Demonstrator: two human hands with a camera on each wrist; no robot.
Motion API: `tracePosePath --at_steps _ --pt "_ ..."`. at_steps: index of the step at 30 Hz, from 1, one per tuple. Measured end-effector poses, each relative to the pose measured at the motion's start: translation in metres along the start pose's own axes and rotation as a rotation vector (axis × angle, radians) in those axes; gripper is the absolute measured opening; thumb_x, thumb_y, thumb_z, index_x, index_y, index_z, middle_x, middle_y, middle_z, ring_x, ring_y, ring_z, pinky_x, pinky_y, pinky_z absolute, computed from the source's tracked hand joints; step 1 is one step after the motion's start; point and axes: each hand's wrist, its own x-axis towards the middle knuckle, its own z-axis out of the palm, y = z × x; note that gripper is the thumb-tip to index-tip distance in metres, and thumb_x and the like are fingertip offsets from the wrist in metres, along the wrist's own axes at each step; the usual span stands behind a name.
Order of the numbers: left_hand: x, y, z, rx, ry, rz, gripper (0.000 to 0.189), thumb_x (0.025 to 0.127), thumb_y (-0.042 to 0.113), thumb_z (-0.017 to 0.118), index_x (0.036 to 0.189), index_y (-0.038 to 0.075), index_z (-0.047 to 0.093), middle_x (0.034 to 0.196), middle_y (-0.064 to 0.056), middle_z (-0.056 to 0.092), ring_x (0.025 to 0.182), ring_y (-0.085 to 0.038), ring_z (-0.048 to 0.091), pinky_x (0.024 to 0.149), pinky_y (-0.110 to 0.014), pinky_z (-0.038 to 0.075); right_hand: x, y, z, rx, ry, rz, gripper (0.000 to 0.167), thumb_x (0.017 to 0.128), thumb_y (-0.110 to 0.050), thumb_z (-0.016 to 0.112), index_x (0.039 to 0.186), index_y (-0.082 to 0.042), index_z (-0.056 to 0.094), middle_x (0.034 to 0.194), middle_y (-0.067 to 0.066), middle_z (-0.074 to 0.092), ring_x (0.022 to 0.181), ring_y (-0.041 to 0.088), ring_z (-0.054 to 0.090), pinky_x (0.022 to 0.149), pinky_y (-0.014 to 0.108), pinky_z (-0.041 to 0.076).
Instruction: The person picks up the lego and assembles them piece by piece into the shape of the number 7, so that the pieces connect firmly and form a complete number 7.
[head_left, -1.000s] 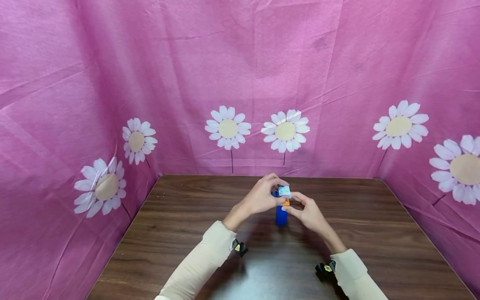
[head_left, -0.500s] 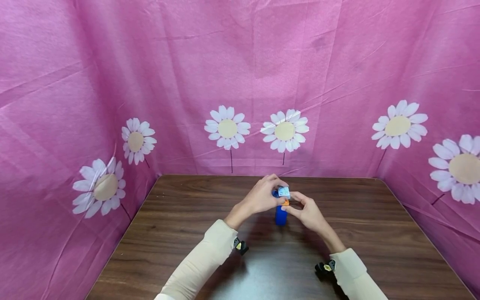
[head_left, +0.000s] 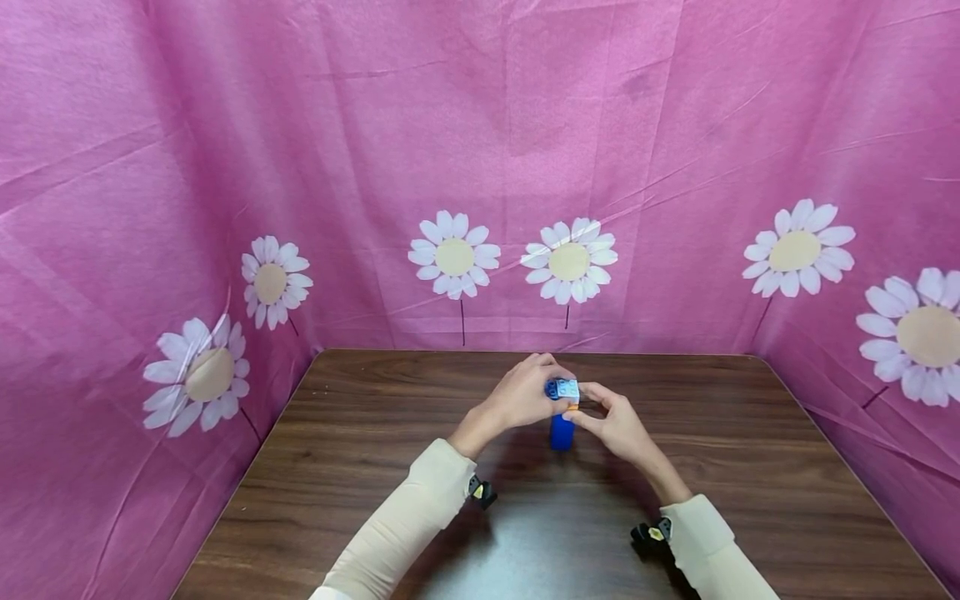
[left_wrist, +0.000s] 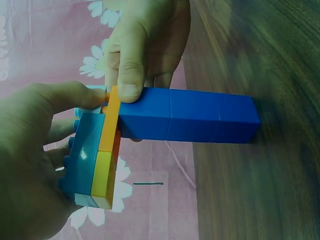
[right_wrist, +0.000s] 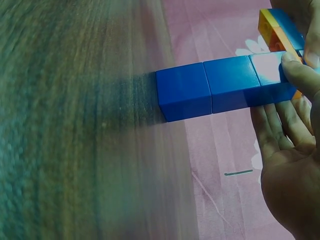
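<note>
A tower of stacked blue blocks (head_left: 562,433) stands upright on the table. Across its top lies a layer with an orange brick (left_wrist: 109,127) and a yellow brick (left_wrist: 101,177). Above that layer sit a studded blue brick (left_wrist: 85,155) and a light blue brick (head_left: 567,389). My left hand (head_left: 521,393) grips the light blue brick from the left, thumb in front and fingers behind. My right hand (head_left: 621,429) pinches the topmost block of the tower, its thumb (left_wrist: 131,82) just under the orange brick. The seam beneath the light blue brick is partly hidden by fingers.
The brown wooden table (head_left: 360,467) ends at a pink curtain (head_left: 360,167) printed with white daisies, at the back and both sides. Black wrist cameras hang below both cream sleeves (head_left: 420,500).
The light blue brick has moved down slightly with my left hand, now lying lower beside the studded blue brick and covering more of the orange. My right hand has barely moved.
</note>
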Motion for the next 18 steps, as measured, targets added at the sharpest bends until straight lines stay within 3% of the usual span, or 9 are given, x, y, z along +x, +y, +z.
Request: tracePosePath --at_steps 10,18 --pt "-0.0005 0.0006 -0.0026 -0.014 -0.046 -0.039 0.035 0.095 0.033 0.082 0.126 0.018 0.079 0.111 0.002 0.066 0.097 -0.009 0.057 0.080 -0.019 0.049 -0.0002 0.0005 0.0010 0.038 -0.005 0.000 0.037 0.095 -0.013 0.081 0.130 -0.006 0.070 0.127 0.013 0.077 0.109 -0.001 0.066 0.096 0.032 0.057" --pt "-0.0003 0.0021 -0.0028 0.017 -0.040 -0.030 0.034 0.095 0.034 0.082 0.124 0.019 0.079 0.109 0.003 0.066 0.094 -0.008 0.058 0.078 -0.018 0.049 0.0004 0.0018 0.0013 0.030 0.003 -0.013 0.037 0.095 -0.012 0.082 0.130 -0.006 0.071 0.124 0.012 0.077 0.106 -0.003 0.065 0.093 0.028 0.056"
